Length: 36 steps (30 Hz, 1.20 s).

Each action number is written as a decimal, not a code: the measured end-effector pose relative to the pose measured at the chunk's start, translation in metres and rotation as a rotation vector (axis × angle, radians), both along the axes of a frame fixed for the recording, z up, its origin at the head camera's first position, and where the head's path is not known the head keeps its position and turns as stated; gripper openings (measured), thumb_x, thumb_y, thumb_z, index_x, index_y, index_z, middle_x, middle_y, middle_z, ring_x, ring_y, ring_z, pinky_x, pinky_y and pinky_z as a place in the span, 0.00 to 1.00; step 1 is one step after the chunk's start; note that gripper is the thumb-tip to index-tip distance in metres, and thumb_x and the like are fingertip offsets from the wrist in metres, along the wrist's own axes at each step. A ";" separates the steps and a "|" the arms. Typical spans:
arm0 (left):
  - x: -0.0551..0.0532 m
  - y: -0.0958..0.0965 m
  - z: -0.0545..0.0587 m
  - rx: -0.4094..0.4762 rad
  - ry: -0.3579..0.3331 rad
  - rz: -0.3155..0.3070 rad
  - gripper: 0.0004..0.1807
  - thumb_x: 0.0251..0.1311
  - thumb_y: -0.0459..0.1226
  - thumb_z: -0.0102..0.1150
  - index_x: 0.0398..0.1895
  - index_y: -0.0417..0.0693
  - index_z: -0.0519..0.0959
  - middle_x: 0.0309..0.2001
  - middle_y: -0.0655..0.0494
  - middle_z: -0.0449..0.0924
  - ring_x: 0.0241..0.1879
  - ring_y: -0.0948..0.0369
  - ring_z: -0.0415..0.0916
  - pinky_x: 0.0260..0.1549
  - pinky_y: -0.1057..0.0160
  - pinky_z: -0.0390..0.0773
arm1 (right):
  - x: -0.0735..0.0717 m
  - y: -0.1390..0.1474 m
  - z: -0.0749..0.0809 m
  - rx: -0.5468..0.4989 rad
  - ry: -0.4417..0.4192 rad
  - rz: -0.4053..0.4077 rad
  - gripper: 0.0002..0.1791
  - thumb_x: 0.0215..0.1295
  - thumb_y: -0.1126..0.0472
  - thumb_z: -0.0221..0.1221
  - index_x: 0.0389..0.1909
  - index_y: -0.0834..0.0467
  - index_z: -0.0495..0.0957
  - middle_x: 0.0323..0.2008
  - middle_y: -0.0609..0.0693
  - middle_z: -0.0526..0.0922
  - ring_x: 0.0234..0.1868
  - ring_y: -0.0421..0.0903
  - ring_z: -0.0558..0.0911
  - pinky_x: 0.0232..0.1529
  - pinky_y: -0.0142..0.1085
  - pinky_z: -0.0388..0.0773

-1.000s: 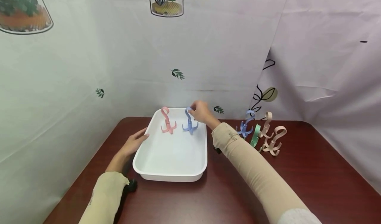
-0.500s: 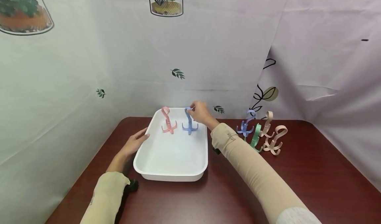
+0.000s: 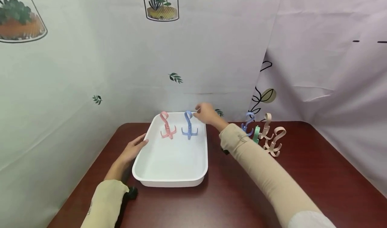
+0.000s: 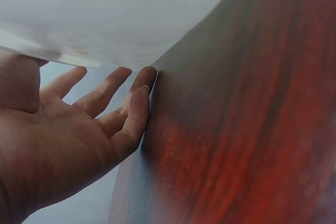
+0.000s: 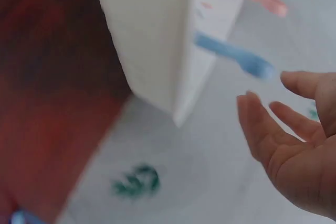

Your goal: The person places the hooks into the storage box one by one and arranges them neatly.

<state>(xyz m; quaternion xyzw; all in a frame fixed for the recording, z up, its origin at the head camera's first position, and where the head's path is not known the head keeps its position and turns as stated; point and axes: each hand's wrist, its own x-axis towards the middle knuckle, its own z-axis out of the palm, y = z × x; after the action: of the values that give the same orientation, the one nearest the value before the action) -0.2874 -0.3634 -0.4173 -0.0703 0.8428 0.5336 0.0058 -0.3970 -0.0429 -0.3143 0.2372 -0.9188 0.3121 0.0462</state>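
Note:
A white tray (image 3: 172, 162) lies on the dark red table. My left hand (image 3: 132, 150) holds its left edge; in the left wrist view the thumb goes over the rim and the other fingertips touch the outer wall from below. Inside the tray, towards the back, a pink four-prong hanger hook (image 3: 168, 131) and a blue four-prong hanger hook (image 3: 189, 129) stand upright side by side. My right hand (image 3: 208, 113) is just right of the blue hook's loop, over the tray's back right corner. The right wrist view shows a gap between its parted fingers (image 5: 252, 124) and the blue hook.
To the right of the tray stand more hooks: a blue one (image 3: 248, 123), a green one (image 3: 256, 134) partly behind the right sleeve, and two beige ones, the rear one (image 3: 266, 125) and the front one (image 3: 274, 144). A patterned cloth wall (image 3: 223, 70) borders the table's back.
My right hand has let go of the blue hook and drawn slightly to the right of it; the hook stays standing. The left hand keeps its place on the tray. The head view has shifted a little.

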 end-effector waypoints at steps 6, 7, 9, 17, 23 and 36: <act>0.001 0.001 -0.002 -0.017 0.002 -0.008 0.35 0.74 0.51 0.48 0.78 0.46 0.56 0.67 0.32 0.67 0.54 0.45 0.78 0.44 0.55 0.81 | 0.010 0.065 0.037 0.017 0.045 -0.021 0.18 0.67 0.64 0.58 0.53 0.72 0.77 0.47 0.67 0.84 0.49 0.60 0.84 0.48 0.47 0.81; 0.002 0.000 -0.002 -0.022 -0.001 -0.008 0.36 0.74 0.52 0.48 0.78 0.46 0.56 0.67 0.32 0.66 0.54 0.45 0.78 0.44 0.54 0.82 | 0.013 0.076 0.042 0.014 0.041 -0.026 0.19 0.67 0.64 0.58 0.54 0.72 0.77 0.48 0.68 0.83 0.49 0.61 0.83 0.49 0.48 0.80; 0.002 0.000 -0.001 -0.028 -0.003 -0.009 0.36 0.74 0.52 0.48 0.78 0.46 0.56 0.67 0.31 0.66 0.54 0.45 0.78 0.45 0.54 0.82 | 0.020 0.099 0.050 0.020 0.025 -0.052 0.19 0.69 0.62 0.58 0.55 0.71 0.76 0.50 0.68 0.82 0.51 0.62 0.82 0.49 0.49 0.80; 0.002 0.000 0.001 -0.007 0.017 -0.051 0.36 0.74 0.51 0.47 0.78 0.45 0.54 0.67 0.30 0.65 0.53 0.47 0.78 0.43 0.57 0.81 | 0.062 0.167 0.052 0.199 0.001 -0.209 0.19 0.68 0.54 0.60 0.46 0.66 0.83 0.43 0.64 0.86 0.38 0.56 0.84 0.36 0.47 0.80; 0.004 -0.001 0.001 -0.022 0.010 -0.053 0.36 0.75 0.51 0.47 0.78 0.44 0.54 0.67 0.29 0.65 0.53 0.48 0.79 0.42 0.58 0.81 | 0.076 0.184 0.031 0.357 -0.094 -0.294 0.21 0.62 0.50 0.63 0.13 0.54 0.74 0.13 0.45 0.74 0.18 0.46 0.75 0.18 0.38 0.69; 0.001 -0.001 0.001 -0.008 0.012 -0.056 0.36 0.74 0.52 0.47 0.78 0.46 0.54 0.67 0.30 0.66 0.51 0.52 0.79 0.41 0.60 0.80 | 0.074 0.185 0.019 0.294 -0.107 -0.368 0.20 0.55 0.59 0.66 0.12 0.54 0.66 0.12 0.45 0.64 0.16 0.44 0.69 0.17 0.36 0.66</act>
<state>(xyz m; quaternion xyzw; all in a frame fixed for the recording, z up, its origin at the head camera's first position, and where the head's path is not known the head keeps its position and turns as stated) -0.2866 -0.3643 -0.4160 -0.0436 0.8466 0.5303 0.0156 -0.3225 0.1422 -0.2954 0.0531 -0.9832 0.1736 0.0185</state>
